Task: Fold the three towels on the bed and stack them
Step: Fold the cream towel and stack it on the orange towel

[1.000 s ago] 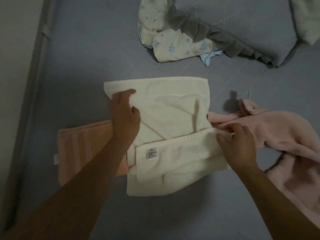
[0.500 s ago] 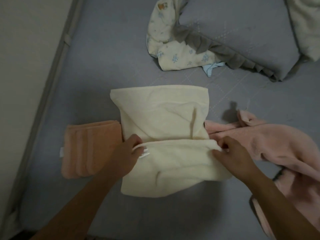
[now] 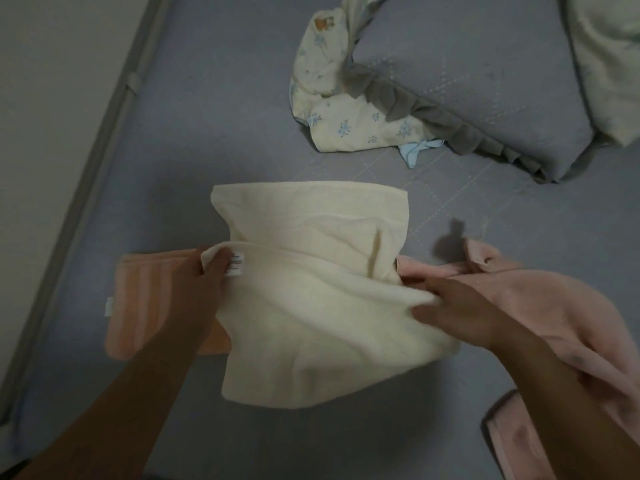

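Two hands pinch the cream towel's [image 3: 322,306] raised edge, left hand [image 3: 211,271] at nine o'clock, right hand [image 3: 446,306] at three; the fold likely travels toward twelve.

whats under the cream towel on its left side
The cream towel overlaps the right end of the folded peach towel, which lies on the grey bed sheet. How far the peach towel reaches beneath cannot be seen; the left hand also covers part.
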### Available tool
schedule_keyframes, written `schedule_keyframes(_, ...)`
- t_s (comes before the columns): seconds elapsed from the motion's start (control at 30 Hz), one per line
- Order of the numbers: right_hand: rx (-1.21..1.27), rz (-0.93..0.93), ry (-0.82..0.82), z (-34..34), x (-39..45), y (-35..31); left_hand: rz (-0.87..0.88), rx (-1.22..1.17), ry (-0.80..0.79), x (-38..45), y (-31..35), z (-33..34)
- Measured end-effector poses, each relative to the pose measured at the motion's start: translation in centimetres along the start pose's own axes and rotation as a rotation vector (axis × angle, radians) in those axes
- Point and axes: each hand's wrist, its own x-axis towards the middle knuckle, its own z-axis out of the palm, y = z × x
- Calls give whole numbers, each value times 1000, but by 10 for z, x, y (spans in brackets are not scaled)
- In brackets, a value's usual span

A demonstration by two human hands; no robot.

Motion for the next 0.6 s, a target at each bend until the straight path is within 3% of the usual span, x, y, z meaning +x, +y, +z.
schedule_keyframes(0.1, 163, -104, 145, -24, 5, -18, 83, -79, 47, 17, 19, 0)
schedule_keyframes(0.27, 259, -209, 631, -55, 76, -66, 159, 22, 134, 92, 56, 11)
schedule_keyframes(0.4, 175, 70, 535, -34, 119, -60, -108, 179, 19, 125, 45, 30)
schedule_keyframes(0.47, 140, 88, 586, -12, 105, -43, 21, 292, 69, 99, 36, 34)
schedule_keyframes(0.53, 97, -30, 648, 10, 75, -22, 267, 323, 122, 49, 23, 36)
schedule_keyframes(0.6, -24, -60, 656, 32, 44, 9, 419, 327, 35, -13, 2, 41)
